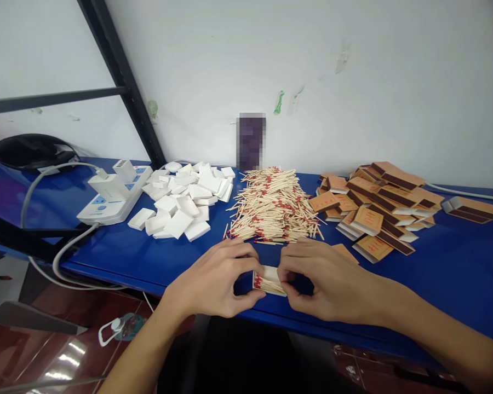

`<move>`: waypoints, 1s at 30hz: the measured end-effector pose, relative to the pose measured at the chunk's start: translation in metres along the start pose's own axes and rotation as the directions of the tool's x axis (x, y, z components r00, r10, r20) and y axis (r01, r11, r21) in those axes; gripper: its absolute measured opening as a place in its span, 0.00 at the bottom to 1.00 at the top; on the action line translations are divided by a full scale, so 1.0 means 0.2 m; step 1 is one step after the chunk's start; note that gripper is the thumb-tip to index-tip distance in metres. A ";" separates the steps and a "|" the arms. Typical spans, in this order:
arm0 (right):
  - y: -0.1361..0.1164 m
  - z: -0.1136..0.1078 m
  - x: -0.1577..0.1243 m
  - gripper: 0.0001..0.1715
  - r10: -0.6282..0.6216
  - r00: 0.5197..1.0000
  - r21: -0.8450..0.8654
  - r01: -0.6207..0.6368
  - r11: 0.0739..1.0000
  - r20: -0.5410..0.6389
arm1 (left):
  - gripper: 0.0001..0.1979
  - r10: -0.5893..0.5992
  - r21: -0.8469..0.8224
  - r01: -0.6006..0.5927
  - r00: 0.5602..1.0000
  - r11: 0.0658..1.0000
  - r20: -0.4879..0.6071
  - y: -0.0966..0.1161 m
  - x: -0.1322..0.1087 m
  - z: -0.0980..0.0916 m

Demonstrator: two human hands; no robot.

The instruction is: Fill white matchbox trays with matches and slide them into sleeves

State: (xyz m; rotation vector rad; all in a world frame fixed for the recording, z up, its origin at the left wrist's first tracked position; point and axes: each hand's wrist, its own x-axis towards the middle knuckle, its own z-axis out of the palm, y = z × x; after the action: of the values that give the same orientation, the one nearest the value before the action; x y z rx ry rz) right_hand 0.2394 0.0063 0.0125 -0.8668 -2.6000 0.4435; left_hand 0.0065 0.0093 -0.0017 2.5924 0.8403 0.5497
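Observation:
A small white matchbox tray (274, 272) lies at the table's front edge, partly filled with red-headed matches (267, 283). My left hand (222, 279) grips its left end between thumb and fingers. At the opposite end, the curled fingers and thumb of my right hand (322, 282) close on the tray and cover that end. Just beyond both hands rises a big heap of loose matches (275, 210). To the left is a pile of white inner trays (181, 197), and to the right a pile of orange-brown matchbox sleeves (370, 205).
A power strip (117, 200) with plugged-in chargers and white cables sits at the left, beside a black metal frame (121, 82). One sleeve group (472, 209) lies apart at the far right. A plastic bottle (125, 326) is on the floor below the blue table (456, 295).

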 end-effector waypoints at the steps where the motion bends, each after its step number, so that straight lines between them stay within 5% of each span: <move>1: 0.00 0.01 0.00 0.07 -0.001 1.000 0.002 0.001 1.000 -0.012 | 0.10 -0.002 0.000 0.002 1.000 1.000 -0.001 0.00 0.00 0.00; 11: -0.01 0.03 -0.01 0.02 -0.094 0.992 -0.045 0.091 0.995 -0.084 | 0.07 -0.011 0.000 0.011 1.000 1.000 -0.005 0.01 0.00 0.00; 19: -0.01 0.05 -0.01 0.08 -0.222 0.966 -0.149 0.203 0.968 -0.132 | 0.06 -0.003 0.004 0.003 1.000 1.000 -0.022 0.00 0.00 0.00; 23: 0.03 0.05 0.01 0.11 -0.136 0.963 -0.286 0.066 0.956 -0.234 | 0.06 0.013 -0.011 -0.014 0.999 1.000 -0.032 0.01 0.00 0.00; 30: 0.11 0.09 0.01 0.09 -0.050 0.968 -0.477 -0.076 0.876 -0.245 | 0.09 0.024 -0.043 -0.025 0.999 0.999 -0.042 0.01 -0.01 -0.01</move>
State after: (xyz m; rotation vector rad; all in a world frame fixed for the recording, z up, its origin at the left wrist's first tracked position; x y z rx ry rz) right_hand 0.2406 0.0218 -0.0125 -1.0161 -2.4943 -0.3227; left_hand 0.0054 0.0065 0.0011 2.5634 0.8021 0.6241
